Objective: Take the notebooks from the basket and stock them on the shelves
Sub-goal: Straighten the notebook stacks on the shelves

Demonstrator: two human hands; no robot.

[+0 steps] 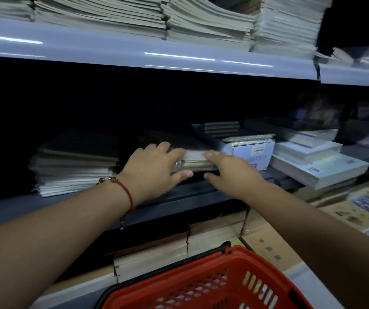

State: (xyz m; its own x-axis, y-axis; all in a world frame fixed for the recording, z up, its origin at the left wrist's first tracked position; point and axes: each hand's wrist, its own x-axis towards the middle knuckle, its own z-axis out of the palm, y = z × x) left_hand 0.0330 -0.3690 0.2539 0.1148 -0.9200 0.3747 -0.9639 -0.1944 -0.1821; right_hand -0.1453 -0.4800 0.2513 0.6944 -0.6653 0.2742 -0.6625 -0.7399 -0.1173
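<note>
Notebooks [195, 160] sit in one small stack on the dark middle shelf [201, 192], gripped from both sides: the left hand [154, 168] grasps its left end, the right hand [230, 170] its right end. One red basket [212, 284] stands below. A second stack [74, 168] lies left.

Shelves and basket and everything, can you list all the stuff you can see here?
Pale grey metal upper shelf: one, top.
Cream paper notebook piles: several, on it.
Dark middle shelf: one, centre.
Grey-covered notebook pile: one, left on the middle shelf.
Small notebook stack: one, pale edges, between the hands.
White cardboard box: one, right of the stack.
White wrapped pads: several, far right.
Red plastic basket: one, bottom.
Red string bracelet: one, left wrist.
Left hand: on the stack's left end.
Right hand: at its right end.
</note>
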